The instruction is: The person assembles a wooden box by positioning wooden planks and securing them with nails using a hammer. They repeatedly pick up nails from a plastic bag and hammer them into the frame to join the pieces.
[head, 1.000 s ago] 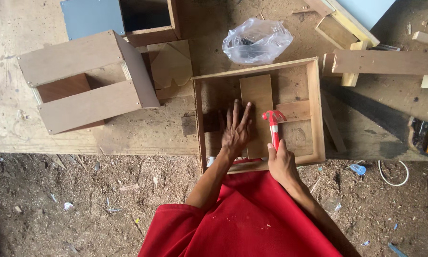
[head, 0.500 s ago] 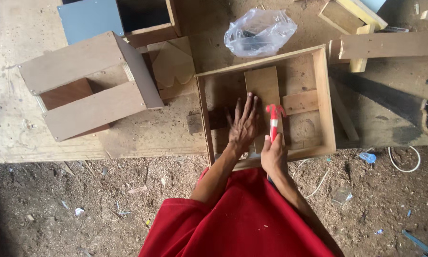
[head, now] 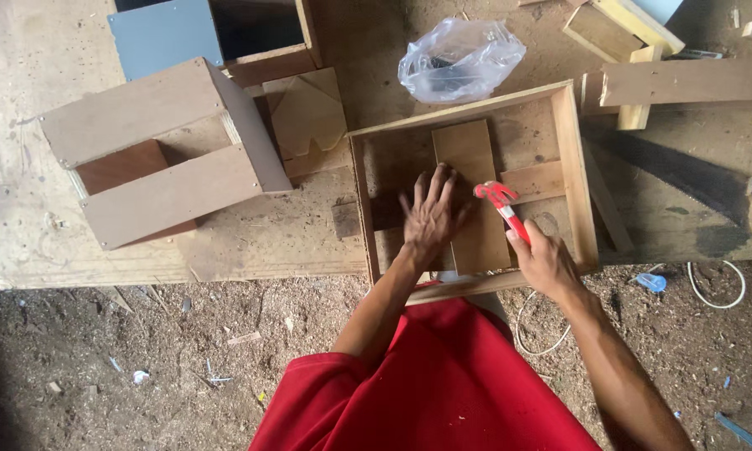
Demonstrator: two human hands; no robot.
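Clenched in my right hand [head: 546, 260]: one hammer [head: 501, 205], red handle, red claw head, head raised just above the boards and tilted up-left. Left hand [head: 430, 215]: released, fingers spread, palm pressed flat on the upright plank [head: 468, 159] inside the shallow wooden frame [head: 573, 167], grasping nothing. Plank lies lengthwise in the frame, crossing a shorter crosspiece [head: 536, 180] that runs toward the right wall; the two touch where they overlap. Whether a nail is set under the hammer head, I cannot tell; none shows. Condition of the work, by my judgement: frame walls joined on all four sides, the inner boards laid in place and held down, their fixing seemingly underway, nothing in view to show it finished. Frame sits on the plywood work surface [head: 25, 209], its near edge overhanging the sawdust-strewn floor [head: 142, 359]. Also present: open wooden box [head: 167, 154] on its side, well apart to the left; clear plastic bag [head: 459, 60] just beyond the frame's far edge; loose timber offcuts [head: 685, 79] to the right.
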